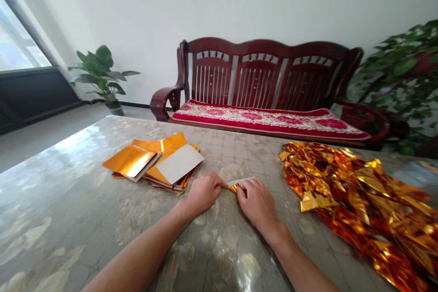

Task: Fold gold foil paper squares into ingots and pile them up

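Observation:
A sheet of gold foil paper (234,187), partly folded with some of its pale back showing, lies low over the table between my hands. My left hand (206,190) is closed, pinching the sheet's left end. On the other side my right hand (257,201) grips its right part between thumb and curled fingers. Much of the sheet is hidden behind the fingers. Just beyond my left hand sits a loose stack of flat foil sheets (176,146), gold on one side and pale grey on the other. To the right spreads a large heap of folded gold foil pieces (345,191).
The table (85,219) has a shiny, flower-patterned cover. Behind it stands a dark red wooden bench (256,73) with a red floral seat cover (253,116). A potted plant (102,75) is at the left, leafy greenery (404,82) at the right. Clear plastic (415,175) lies behind the heap.

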Action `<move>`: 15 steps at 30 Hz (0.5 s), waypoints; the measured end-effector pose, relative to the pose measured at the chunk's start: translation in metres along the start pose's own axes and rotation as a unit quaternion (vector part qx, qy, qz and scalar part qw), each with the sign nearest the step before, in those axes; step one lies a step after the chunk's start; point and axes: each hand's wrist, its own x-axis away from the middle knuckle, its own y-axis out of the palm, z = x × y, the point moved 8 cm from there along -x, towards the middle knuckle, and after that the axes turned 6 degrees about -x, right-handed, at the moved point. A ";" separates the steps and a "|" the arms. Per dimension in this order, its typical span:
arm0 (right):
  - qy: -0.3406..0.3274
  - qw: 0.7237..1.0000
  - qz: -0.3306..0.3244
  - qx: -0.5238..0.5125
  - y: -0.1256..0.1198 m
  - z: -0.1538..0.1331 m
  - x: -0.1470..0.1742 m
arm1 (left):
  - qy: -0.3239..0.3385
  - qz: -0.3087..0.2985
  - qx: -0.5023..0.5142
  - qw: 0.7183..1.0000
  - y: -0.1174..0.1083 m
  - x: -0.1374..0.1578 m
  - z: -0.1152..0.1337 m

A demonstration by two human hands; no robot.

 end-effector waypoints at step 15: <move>0.005 1.000 -0.006 -0.007 0.006 0.006 0.000 | -0.024 -0.012 0.004 1.000 -0.002 -0.002 -0.001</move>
